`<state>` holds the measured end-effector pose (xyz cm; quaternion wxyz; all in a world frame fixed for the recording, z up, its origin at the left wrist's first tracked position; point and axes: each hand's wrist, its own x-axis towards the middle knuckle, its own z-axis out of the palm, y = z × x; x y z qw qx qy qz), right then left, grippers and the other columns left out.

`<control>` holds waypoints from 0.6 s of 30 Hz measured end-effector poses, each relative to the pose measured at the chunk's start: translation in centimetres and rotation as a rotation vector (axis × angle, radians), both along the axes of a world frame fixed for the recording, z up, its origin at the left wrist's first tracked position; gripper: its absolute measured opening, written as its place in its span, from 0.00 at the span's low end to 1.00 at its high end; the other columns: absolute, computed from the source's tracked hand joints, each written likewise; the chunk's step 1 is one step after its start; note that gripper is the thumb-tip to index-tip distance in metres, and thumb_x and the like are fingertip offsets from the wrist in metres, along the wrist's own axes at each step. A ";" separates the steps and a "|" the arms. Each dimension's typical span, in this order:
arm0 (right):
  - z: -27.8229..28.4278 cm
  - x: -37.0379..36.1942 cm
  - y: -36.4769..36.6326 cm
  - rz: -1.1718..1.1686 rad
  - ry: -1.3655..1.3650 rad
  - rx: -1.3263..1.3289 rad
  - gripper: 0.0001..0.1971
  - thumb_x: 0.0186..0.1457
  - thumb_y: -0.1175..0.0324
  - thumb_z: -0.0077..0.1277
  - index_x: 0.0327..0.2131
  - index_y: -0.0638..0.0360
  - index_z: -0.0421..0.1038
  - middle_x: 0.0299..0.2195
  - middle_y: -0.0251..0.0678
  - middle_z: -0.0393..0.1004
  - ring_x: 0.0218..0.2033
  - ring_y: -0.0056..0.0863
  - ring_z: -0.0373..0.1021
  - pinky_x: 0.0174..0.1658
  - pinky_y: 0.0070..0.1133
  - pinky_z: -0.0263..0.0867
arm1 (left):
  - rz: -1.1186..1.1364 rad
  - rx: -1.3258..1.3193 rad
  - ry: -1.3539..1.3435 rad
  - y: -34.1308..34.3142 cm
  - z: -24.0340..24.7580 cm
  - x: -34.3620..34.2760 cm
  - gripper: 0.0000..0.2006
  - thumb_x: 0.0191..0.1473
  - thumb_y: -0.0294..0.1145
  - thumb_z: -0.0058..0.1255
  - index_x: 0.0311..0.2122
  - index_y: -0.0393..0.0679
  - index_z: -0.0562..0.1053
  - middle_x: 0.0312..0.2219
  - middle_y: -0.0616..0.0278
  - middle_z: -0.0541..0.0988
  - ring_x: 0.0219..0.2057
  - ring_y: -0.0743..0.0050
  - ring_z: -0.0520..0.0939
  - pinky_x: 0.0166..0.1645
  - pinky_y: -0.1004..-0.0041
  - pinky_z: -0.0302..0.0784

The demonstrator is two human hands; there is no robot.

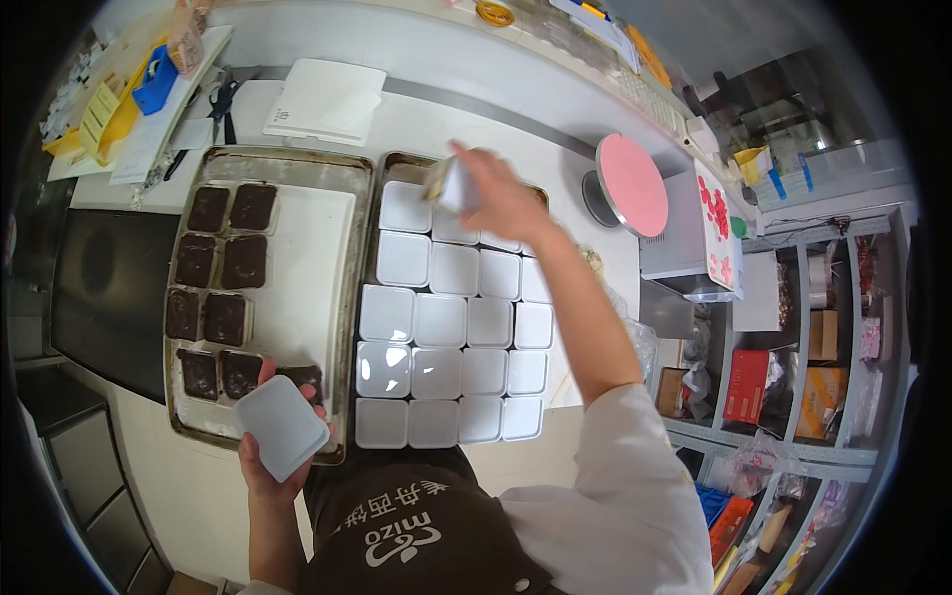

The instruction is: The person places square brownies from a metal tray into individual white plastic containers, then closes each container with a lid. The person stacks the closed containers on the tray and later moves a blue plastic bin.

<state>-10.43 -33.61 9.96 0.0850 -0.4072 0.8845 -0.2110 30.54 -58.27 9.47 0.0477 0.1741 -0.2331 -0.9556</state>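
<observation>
My left hand (pixel 260 468) is closed around a square white plastic lid (pixel 282 426) with rounded corners, held over the near edge of the left tray (pixel 332 177); whether a box sits beneath it, I cannot tell. On that tray stand several square dark chocolate-topped cakes (pixel 245 261) in clear containers. My right hand (pixel 501 201), smeared by motion, grips a small white-lidded box (pixel 456 188) with a yellowish-brown side. It is above the far rows of the right tray (pixel 402 159), where several white-lidded boxes (pixel 439 320) stand in rows.
A pink-topped cake turntable (pixel 632 186) stands at the back right, beside a white appliance (pixel 684 233). A white foam-like slab (pixel 325 100) and scissors (pixel 224 96) lie at the back. Shelves with boxes (pixel 749 385) are on the right, a black panel (pixel 107 297) on the left.
</observation>
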 end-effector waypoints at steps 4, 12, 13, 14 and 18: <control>-2.8 -9.2 9.3 -0.231 -0.042 0.224 0.55 0.38 0.68 0.66 0.73 0.44 0.52 0.66 0.52 0.62 0.65 0.55 0.61 0.67 0.41 0.63 | 0.039 -0.043 -0.105 4.1 0.5 -1.5 0.57 0.52 0.61 0.65 0.77 0.51 0.44 0.58 0.43 0.73 0.52 0.48 0.82 0.53 0.48 0.82; -9.6 -14.5 16.3 -0.090 -0.185 0.519 0.53 0.40 0.65 0.65 0.73 0.43 0.54 0.72 0.50 0.55 0.71 0.51 0.55 0.71 0.40 0.59 | 0.058 -0.049 -0.211 7.4 1.4 -3.6 0.59 0.49 0.61 0.66 0.76 0.51 0.45 0.58 0.43 0.72 0.52 0.46 0.81 0.54 0.46 0.82; -9.5 -14.9 16.7 -0.073 -0.193 0.524 0.52 0.41 0.64 0.66 0.73 0.43 0.56 0.72 0.50 0.55 0.71 0.51 0.55 0.71 0.40 0.58 | 0.056 -0.063 -0.213 7.5 1.6 -3.8 0.59 0.49 0.62 0.66 0.76 0.51 0.45 0.58 0.43 0.72 0.52 0.46 0.81 0.54 0.46 0.82; -9.2 -15.1 17.1 -0.059 -0.205 0.528 0.51 0.41 0.63 0.67 0.72 0.44 0.57 0.73 0.50 0.54 0.71 0.51 0.55 0.71 0.39 0.58 | 0.051 -0.068 -0.210 7.5 1.7 -4.0 0.59 0.48 0.62 0.66 0.76 0.52 0.45 0.58 0.43 0.73 0.52 0.46 0.81 0.54 0.46 0.82; -6.1 -12.6 15.6 -0.091 -0.123 0.476 0.41 0.48 0.62 0.66 0.68 0.47 0.65 0.72 0.47 0.57 0.71 0.50 0.56 0.70 0.37 0.58 | 0.002 -0.070 -0.141 7.1 1.8 -4.2 0.58 0.49 0.61 0.66 0.77 0.54 0.45 0.58 0.44 0.73 0.54 0.47 0.80 0.55 0.46 0.81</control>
